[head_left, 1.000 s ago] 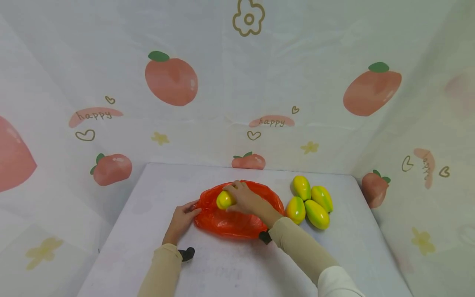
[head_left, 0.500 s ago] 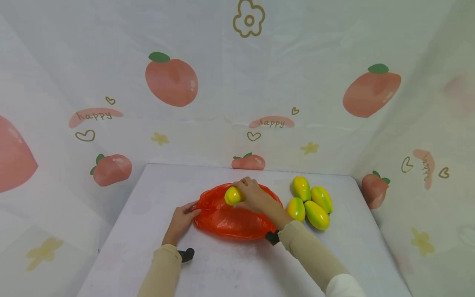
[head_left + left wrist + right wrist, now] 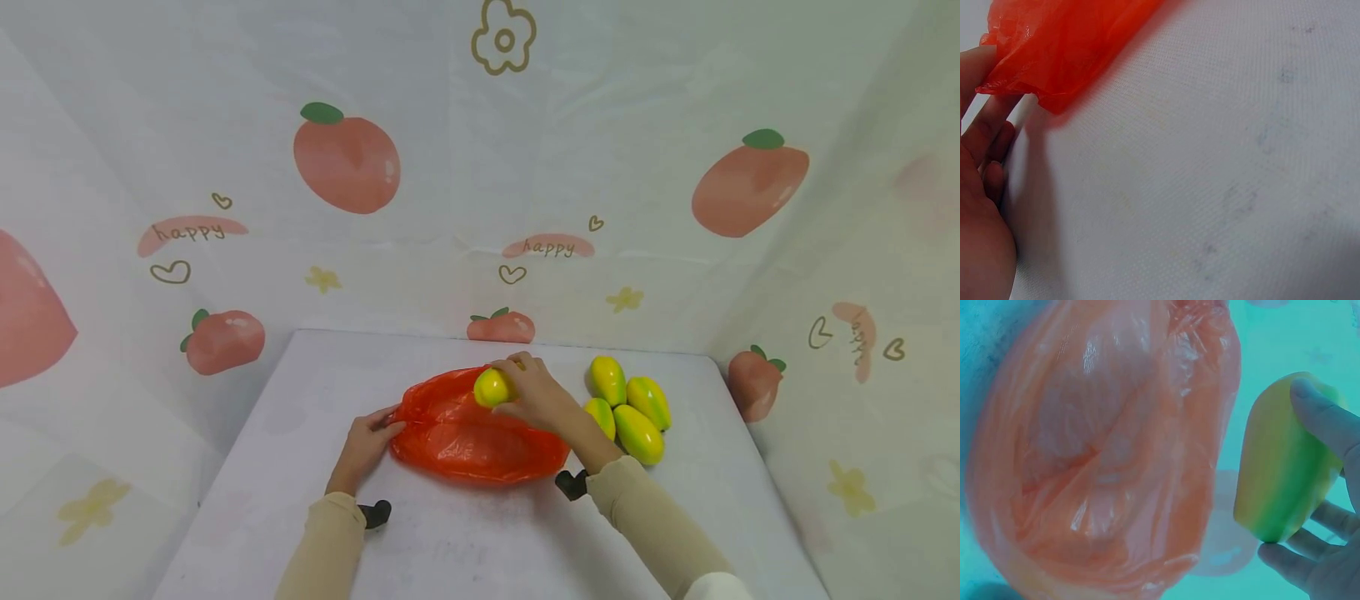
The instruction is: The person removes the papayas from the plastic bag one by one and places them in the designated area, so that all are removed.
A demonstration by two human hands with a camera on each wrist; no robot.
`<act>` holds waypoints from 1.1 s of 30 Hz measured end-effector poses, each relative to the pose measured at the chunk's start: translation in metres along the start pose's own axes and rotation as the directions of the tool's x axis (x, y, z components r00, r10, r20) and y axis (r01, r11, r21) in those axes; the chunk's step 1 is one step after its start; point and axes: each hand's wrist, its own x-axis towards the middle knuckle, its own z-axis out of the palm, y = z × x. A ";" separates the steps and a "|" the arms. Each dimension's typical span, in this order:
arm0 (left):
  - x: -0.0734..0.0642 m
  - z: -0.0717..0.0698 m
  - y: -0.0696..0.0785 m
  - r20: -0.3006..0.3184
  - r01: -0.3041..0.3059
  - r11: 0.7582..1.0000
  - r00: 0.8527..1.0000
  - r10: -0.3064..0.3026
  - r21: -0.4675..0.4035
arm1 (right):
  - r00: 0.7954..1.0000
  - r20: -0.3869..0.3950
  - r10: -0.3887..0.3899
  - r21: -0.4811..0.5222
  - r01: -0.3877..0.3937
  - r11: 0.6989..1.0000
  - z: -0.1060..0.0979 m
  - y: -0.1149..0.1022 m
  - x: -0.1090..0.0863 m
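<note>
A red plastic bag [image 3: 480, 450] lies spread with its mouth gaping on the white table. My left hand [image 3: 365, 442] pinches the bag's left end between thumb and fingers, as the left wrist view also shows, with the thumb over the film [image 3: 1054, 50]. My right hand [image 3: 536, 396] grips a glossy yellow mango [image 3: 492, 388] above the bag's back right part. In the right wrist view this mango [image 3: 1288, 462] shows a green stripe and sits beside the bag, held by thumb and fingertips.
Several more yellow-green mangoes [image 3: 639, 433] lie clustered on the table right of the bag, one partly hidden by the right forearm. A white cloth [image 3: 420, 167] printed with fruit and hearts hangs behind and at both sides. Dark wrist mounts [image 3: 572, 484] stick out below the sleeves.
My right hand has moved to the right with the mango, from over the bag's left middle to its back right. My left hand stays at the bag's left end.
</note>
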 end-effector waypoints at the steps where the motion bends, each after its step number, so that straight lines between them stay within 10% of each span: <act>1: 0.000 0.000 0.000 0.000 0.000 1.000 1.000 0.000 0.003 | 1.000 -0.011 -0.001 -0.004 0.001 1.000 -0.001 0.002 -0.001; 33: 0.000 0.000 0.000 0.001 0.016 1.000 1.000 -0.016 -0.004 | 0.979 -0.185 0.088 -0.034 -0.096 0.995 -0.028 0.051 -0.041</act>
